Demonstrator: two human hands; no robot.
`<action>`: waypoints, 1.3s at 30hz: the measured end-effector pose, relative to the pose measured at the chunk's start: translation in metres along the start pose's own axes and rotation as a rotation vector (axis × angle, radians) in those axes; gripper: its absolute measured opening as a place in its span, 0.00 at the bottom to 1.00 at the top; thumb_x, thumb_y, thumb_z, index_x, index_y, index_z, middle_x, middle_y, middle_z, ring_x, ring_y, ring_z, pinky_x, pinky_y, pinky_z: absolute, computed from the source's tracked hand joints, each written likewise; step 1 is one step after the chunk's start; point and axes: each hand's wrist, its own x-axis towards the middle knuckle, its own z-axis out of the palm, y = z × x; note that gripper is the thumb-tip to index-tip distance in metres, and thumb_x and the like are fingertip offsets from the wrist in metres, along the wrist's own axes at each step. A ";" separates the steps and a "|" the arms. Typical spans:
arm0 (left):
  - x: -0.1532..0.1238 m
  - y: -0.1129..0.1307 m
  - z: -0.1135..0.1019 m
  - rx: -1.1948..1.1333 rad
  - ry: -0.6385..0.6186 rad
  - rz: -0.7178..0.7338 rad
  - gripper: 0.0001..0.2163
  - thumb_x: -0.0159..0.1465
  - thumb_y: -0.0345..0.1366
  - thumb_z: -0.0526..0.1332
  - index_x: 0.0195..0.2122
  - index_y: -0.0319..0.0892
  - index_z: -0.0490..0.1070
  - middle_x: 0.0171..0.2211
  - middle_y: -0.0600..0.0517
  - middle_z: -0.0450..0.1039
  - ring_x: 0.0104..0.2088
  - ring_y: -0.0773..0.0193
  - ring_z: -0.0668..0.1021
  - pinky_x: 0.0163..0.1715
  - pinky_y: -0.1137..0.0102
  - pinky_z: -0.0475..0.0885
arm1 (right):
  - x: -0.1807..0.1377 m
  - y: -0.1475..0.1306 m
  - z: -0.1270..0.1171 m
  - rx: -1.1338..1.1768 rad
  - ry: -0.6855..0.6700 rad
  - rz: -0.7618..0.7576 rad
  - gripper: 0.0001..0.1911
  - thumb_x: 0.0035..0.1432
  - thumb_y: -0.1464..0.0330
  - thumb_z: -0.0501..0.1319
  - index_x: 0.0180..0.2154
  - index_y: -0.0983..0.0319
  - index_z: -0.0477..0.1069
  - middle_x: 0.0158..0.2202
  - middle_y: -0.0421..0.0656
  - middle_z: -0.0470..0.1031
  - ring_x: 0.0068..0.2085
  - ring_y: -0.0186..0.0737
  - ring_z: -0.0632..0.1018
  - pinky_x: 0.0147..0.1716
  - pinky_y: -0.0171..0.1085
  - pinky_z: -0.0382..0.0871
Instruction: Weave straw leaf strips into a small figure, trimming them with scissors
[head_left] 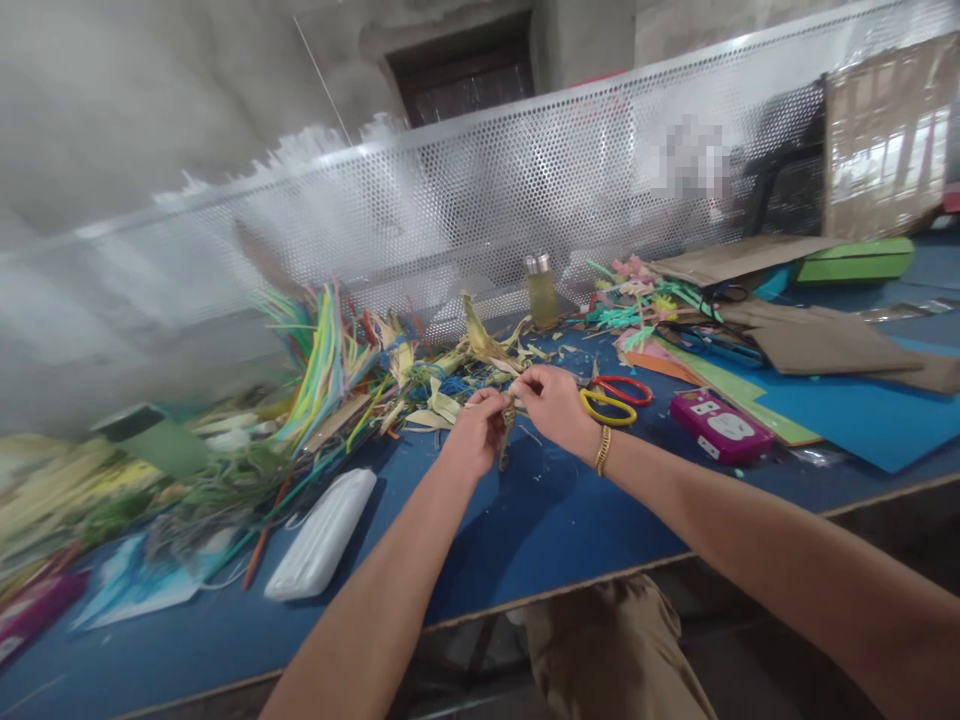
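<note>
Over the blue table, my left hand [484, 425] is closed in a pinch on a greenish-brown dried leafy strand [506, 445], which hangs below its fingers. Fingertips of my right hand [553, 400] meet the left ones, pinched at the top of this strand; the exact grip is blurred. A gold bracelet [603, 450] circles the right wrist. Just beyond the hands lies a heap of pale dry husks [442, 400] mixed with blue strands. Scissors [615, 398] with one red and one yellow handle rest beside my right hand.
Colourful stems [319, 355] and a white pack [322, 535] lie left. Rightward are a purple box [720, 425], coloured sheets [870, 410] and brown cardboard [832, 350]. A small bottle [541, 295] stands before the perforated metal panel [480, 200]. The table's front edge [570, 580] is near me.
</note>
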 end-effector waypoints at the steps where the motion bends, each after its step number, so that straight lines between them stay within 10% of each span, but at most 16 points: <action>1: 0.000 0.000 -0.001 -0.002 -0.002 -0.002 0.14 0.42 0.31 0.69 0.23 0.42 0.62 0.18 0.60 0.64 0.18 0.74 0.67 0.19 0.76 0.60 | 0.000 0.000 0.000 0.008 -0.005 -0.001 0.06 0.53 0.70 0.60 0.25 0.63 0.71 0.25 0.41 0.74 0.27 0.33 0.71 0.29 0.33 0.61; 12: -0.004 0.005 -0.003 -0.144 -0.051 -0.184 0.11 0.51 0.35 0.68 0.35 0.41 0.73 0.25 0.53 0.74 0.24 0.68 0.75 0.26 0.73 0.70 | 0.002 0.003 -0.002 0.049 0.008 0.062 0.07 0.54 0.68 0.60 0.25 0.63 0.72 0.25 0.41 0.75 0.27 0.33 0.72 0.29 0.32 0.62; 30: -0.008 0.002 0.000 -0.063 -0.086 -0.079 0.14 0.47 0.31 0.72 0.35 0.41 0.74 0.29 0.53 0.76 0.29 0.67 0.77 0.33 0.71 0.74 | 0.009 0.011 -0.006 0.101 -0.012 0.025 0.09 0.55 0.65 0.60 0.26 0.63 0.72 0.26 0.41 0.75 0.28 0.33 0.72 0.30 0.32 0.64; 39: 0.000 0.004 -0.010 -0.090 0.059 0.000 0.12 0.46 0.30 0.73 0.31 0.39 0.74 0.27 0.53 0.76 0.28 0.68 0.77 0.29 0.74 0.71 | 0.014 0.017 -0.012 0.398 -0.330 0.336 0.23 0.64 0.59 0.50 0.23 0.62 0.73 0.25 0.46 0.78 0.26 0.36 0.77 0.23 0.32 0.65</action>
